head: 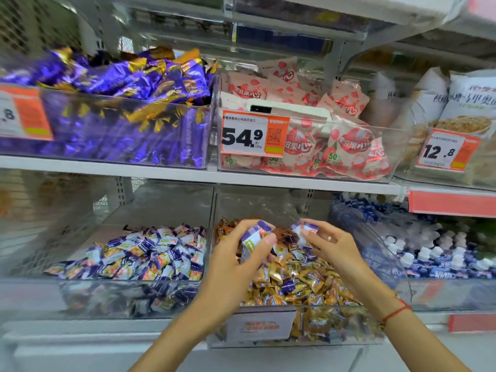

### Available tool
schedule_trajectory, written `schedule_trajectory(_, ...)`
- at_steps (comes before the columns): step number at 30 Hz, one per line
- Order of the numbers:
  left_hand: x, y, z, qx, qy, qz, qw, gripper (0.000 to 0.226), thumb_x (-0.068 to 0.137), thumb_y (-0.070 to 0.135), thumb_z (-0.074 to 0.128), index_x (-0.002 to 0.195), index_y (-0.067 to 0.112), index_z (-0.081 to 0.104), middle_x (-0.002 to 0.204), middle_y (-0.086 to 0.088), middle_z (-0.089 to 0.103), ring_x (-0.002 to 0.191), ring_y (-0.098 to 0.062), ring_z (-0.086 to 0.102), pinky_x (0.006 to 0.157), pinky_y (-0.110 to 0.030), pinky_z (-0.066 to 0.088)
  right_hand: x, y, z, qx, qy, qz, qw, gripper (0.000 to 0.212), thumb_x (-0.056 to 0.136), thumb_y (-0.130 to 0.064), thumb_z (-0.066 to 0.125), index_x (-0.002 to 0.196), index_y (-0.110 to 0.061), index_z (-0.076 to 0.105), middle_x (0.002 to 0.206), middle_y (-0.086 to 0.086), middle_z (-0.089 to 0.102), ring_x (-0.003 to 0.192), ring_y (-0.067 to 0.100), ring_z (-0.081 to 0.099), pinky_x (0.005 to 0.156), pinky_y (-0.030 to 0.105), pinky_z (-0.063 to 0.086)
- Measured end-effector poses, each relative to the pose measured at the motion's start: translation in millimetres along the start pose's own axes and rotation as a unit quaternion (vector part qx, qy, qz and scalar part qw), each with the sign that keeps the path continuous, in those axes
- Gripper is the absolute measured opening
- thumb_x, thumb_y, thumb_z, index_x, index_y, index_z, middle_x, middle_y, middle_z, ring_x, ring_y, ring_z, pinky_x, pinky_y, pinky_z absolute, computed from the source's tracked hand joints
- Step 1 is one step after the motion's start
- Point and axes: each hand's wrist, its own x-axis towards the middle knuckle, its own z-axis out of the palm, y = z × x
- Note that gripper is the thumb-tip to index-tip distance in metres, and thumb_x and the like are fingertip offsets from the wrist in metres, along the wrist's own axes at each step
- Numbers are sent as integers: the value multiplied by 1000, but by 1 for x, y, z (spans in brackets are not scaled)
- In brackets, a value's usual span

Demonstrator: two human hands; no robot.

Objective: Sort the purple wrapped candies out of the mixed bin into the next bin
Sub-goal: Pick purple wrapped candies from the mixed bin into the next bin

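Note:
The mixed bin (268,342) is a clear plastic box on the lower shelf, full of gold wrapped candies (316,288) with a few purple ones among them. My left hand (236,261) hovers over its left side, shut on a bunch of purple and white wrapped candies (253,237). My right hand (330,242) is over the bin's back, pinching one or two purple wrapped candies (306,229). The neighbouring bin (128,299) on the left holds a pile of purple and white candies (150,253).
On the upper shelf stand a bin of large purple and gold wrappers (120,103), a bin of pink packets (322,146) with a 54.9 price tag (253,135), and white bags (456,116). Blue and white sweets (429,251) fill the bin at lower right.

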Motion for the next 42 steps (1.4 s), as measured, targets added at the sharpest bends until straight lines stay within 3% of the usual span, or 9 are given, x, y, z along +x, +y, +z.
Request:
schedule_trajectory(5, -12, -1, -71, 126, 232, 31, 964, 12, 89, 44, 55, 93, 33, 59, 65, -1, 58, 53, -24, 46, 54, -39, 40, -16, -42, 75, -20, -80, -137, 987, 19, 88, -26, 68, 105, -34, 70, 96, -4, 73, 86, 6, 67, 71, 20, 53)
schedule_trajectory(10, 0, -33, -145, 313, 334, -41, 888, 13, 95, 44, 51, 103, 34, 52, 76, 12, 59, 72, -14, 56, 59, -28, 36, 1, -56, 167, -179, -129, -269, 938, 19, 93, -34, 61, 110, -36, 67, 76, -6, 67, 65, 6, 55, 64, 34, 46)
schedule_trajectory(13, 5, -54, -168, 309, 270, -73, 909, 27, 95, 45, 51, 119, 34, 51, 104, 10, 62, 93, -18, 59, 69, -25, 39, 19, -55, 201, -343, -171, -301, 873, 30, 97, -40, 52, 124, -33, 63, 107, -11, 71, 99, 8, 63, 87, 36, 50)
schedule_trajectory(18, 6, -74, -173, 312, 67, -110, 941, 61, 91, 53, 39, 148, 29, 32, 156, 8, 24, 143, -10, 20, 112, -27, 20, 22, -42, 181, -401, -127, -275, 865, 29, 98, -29, 50, 124, -32, 63, 128, -9, 62, 124, 15, 48, 104, 36, 34)
schedule_trajectory(25, 20, -94, -154, 496, -197, -204, 821, 61, 99, 55, 31, 153, 38, 7, 161, 11, -9, 148, -18, -11, 120, -40, -2, 2, -12, 134, -272, -217, -156, 924, 52, 91, -58, 36, 141, -43, 41, 152, -18, 31, 141, 1, 25, 117, 32, 24)
schedule_trajectory(30, 41, -103, -164, 595, -146, -216, 760, 59, 101, 53, 26, 154, 32, 11, 162, 0, 11, 148, -26, 7, 119, -45, 8, 6, -15, 132, -216, -226, -138, 940, 44, 95, -49, 44, 139, -41, 45, 150, -19, 33, 140, 1, 26, 117, 40, 27)
schedule_trajectory(34, 32, -88, -151, 554, -12, -126, 823, 50, 100, 49, 34, 144, 25, 41, 145, 2, 45, 135, -20, 35, 111, -37, 29, 5, -12, 126, -228, -228, -149, 935, 42, 98, -43, 46, 139, -40, 44, 147, -19, 37, 138, 2, 31, 114, 35, 32)
schedule_trajectory(37, 22, -58, -126, 472, 108, -38, 874, 31, 100, 37, 44, 121, 25, 62, 121, 11, 62, 111, -9, 53, 86, -23, 41, 0, -9, 109, -258, -212, -162, 929, 38, 98, -36, 50, 136, -38, 48, 138, -22, 43, 130, -3, 37, 98, 10, 38)
schedule_trajectory(42, 23, -13, -56, 396, 124, 73, 907, 15, 97, 31, 51, 99, 32, 66, 91, 20, 61, 86, -1, 54, 72, -22, 44, -1, 9, 55, -326, -175, -134, 919, 22, 95, -32, 56, 114, -35, 66, 114, -26, 60, 108, -8, 54, 95, 22, 46)
